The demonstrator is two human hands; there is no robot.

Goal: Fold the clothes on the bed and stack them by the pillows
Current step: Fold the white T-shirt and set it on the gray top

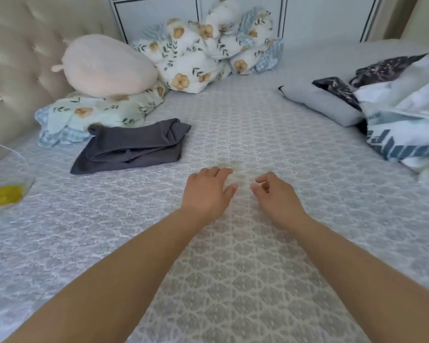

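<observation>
Currently both hands are out over the patterned bed sheet, palms down, holding nothing. I read the left hand as relaxed with fingers loosely extended; the right hand has its fingers loosely curled, with no cloth in them.

Landmark: folded dark grey garment. It lies flat on the sheet, beyond and to the left of the left hand, apart from it. Directly behind the garment, touching or nearly touching its far edge, sits a floral pillow, with a round pale pink cushion resting on top. Farther back and to the right of the garment, a bunched floral quilt sits against the headboard wall.

Well to the right of the garment, beyond the right hand, lies the unfolded clothes heap: a grey piece, a dark speckled piece and a white one with printed lettering, overlapping. Neither hand touches it.

Left of the garment, a clear container with yellow contents shows at the frame edge.
</observation>
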